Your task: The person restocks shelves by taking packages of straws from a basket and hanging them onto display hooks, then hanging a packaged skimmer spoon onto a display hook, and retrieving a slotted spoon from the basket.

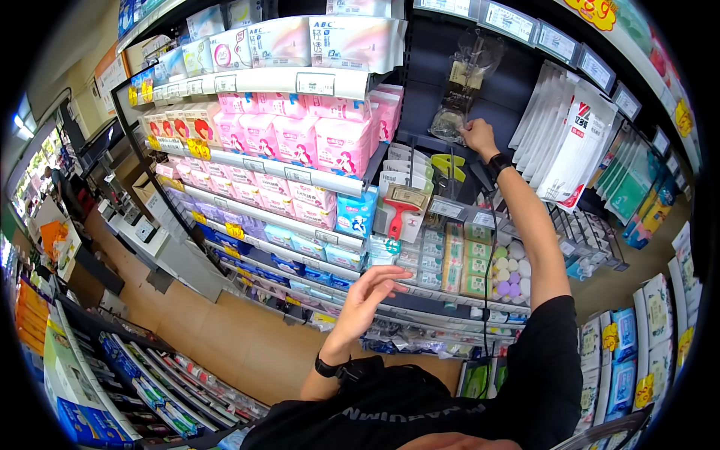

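My right hand [480, 137] reaches up to the dark back panel of the shelf. Its fingers are closed at the lower end of a clear plastic packet [466, 75] with a pale label, hanging upright; what is inside is hard to make out. Below it hang a red-handled brush [406, 206] on a white card and green-and-white carded items [448, 169]. My left hand [367, 300] is in the air in front of the lower shelves, fingers loosely stretched and apart, holding nothing. Soap boxes [477, 259] and round pastel items [511, 274] sit on the shelf behind it.
Pink packs [341, 146] and white-blue packs [352, 43] fill the shelves to the left. White hanging packets [574, 139] jut out right of my right arm. A dark cable [487, 300] runs down near my body. A counter [161, 240] stands far left.
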`<act>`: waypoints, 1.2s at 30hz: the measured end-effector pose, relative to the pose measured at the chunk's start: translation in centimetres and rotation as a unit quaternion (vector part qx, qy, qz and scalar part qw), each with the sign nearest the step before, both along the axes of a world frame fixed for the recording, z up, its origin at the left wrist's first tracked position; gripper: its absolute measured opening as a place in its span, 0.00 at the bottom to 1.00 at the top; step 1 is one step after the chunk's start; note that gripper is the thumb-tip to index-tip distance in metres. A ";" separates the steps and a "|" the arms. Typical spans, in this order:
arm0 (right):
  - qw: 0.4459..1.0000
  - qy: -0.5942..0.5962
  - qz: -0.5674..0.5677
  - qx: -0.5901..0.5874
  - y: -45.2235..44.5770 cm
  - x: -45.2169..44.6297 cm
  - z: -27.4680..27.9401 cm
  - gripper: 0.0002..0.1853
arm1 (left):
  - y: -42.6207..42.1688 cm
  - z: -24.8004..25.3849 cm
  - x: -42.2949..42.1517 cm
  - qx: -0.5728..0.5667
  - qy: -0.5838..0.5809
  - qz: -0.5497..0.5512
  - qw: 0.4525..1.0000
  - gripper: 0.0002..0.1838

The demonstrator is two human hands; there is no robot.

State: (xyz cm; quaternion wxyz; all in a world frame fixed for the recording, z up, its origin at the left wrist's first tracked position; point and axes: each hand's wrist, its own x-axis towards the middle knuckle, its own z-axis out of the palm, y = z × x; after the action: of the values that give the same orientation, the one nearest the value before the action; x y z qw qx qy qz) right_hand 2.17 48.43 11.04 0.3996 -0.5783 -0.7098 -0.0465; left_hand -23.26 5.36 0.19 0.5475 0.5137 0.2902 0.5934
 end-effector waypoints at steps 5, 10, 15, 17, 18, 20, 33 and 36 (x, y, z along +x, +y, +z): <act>0.994 -0.052 -0.009 -0.096 -2.2 0.5 1.4 0.17 | 0.0 -1.0 0.1 -0.007 0.003 -0.009 1.000 0.16; 0.990 -0.090 -0.022 -0.106 -7.3 -0.5 3.2 0.23 | 0.3 -1.3 1.0 -0.019 0.008 -0.030 0.999 0.16; 0.986 0.013 0.143 -0.084 -17.6 -1.9 5.8 0.23 | 0.9 -1.0 2.7 -0.030 0.011 -0.041 0.999 0.16; 0.960 0.096 0.229 -0.133 -23.2 -1.8 6.2 0.20 | 1.0 -0.8 3.6 -0.036 0.005 -0.044 0.998 0.16; 0.943 0.130 0.275 -0.133 -25.6 -1.5 5.4 0.19 | 0.8 -0.9 3.9 -0.034 0.016 -0.066 0.997 0.16; 0.913 0.184 0.341 -0.124 -30.3 -0.7 4.6 0.18 | 1.0 -0.8 4.7 -0.018 0.027 -0.106 0.994 0.16; 0.765 0.518 0.280 -0.260 -55.1 10.4 -11.4 0.23 | -1.0 -2.2 14.6 -0.033 0.031 -0.254 0.966 0.16; 0.789 0.539 0.181 -0.231 -59.6 11.6 -12.5 0.23 | -2.3 -2.5 18.5 -0.033 0.035 -0.317 0.947 0.16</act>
State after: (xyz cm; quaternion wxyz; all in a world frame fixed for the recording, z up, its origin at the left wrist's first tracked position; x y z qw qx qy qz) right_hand 13.73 -11.18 -1.50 0.5727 -0.4453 -0.4602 0.5118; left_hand -4.73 3.03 -2.30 0.7138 0.5810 0.1503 0.3611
